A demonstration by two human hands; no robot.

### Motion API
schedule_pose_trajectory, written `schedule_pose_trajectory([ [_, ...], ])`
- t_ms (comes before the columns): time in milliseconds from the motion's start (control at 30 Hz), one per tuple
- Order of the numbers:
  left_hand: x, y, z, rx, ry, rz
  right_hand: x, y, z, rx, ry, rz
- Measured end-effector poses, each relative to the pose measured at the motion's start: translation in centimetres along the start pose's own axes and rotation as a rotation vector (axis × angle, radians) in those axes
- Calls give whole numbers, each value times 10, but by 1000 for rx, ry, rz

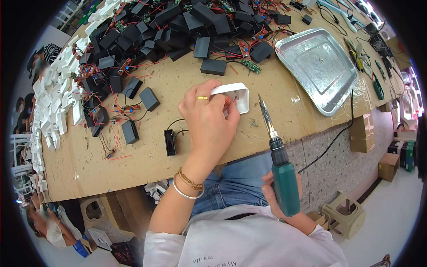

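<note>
My left hand (208, 116) grips a small white plastic housing (242, 99) above the table, its open side facing right. A short red wire shows by the fingertips inside it; whatever else they pinch is hidden. My right hand (275, 196) is wrapped round the green handle of a soldering iron (284, 182) over my lap. Its metal tip points up and away, to the right of the housing and apart from it. Beside my left wrist lies an open black case (170, 143), whose thin black wires run toward the hand.
Black boxes (167, 26) with red wires and circuit boards are heaped at the back. White housings (49, 113) pile along the left. A metal tray (320, 66) stands right, with pliers (356, 58) beyond it. A black cord (331, 149) hangs over the table edge; below is a stool (343, 213).
</note>
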State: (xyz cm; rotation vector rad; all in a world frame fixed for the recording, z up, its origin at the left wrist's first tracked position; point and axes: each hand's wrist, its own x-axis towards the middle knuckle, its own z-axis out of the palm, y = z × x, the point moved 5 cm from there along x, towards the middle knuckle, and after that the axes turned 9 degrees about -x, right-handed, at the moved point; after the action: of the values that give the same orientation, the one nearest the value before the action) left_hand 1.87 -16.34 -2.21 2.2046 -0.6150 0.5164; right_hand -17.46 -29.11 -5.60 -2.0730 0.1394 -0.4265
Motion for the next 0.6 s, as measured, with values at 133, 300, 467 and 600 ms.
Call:
schedule_pose_trajectory([
  [133,0,-2,1,-57,3,13,-2,5,3,4,50,-40],
  [300,0,-1,0,-63,-47,6,-2,5,4,-24,37,-19],
  [467,-2,10,-16,-49,102,145,1,-2,2,-17,26,-14],
  [600,-12,13,-23,37,73,212,3,-4,1,-27,22,-24],
])
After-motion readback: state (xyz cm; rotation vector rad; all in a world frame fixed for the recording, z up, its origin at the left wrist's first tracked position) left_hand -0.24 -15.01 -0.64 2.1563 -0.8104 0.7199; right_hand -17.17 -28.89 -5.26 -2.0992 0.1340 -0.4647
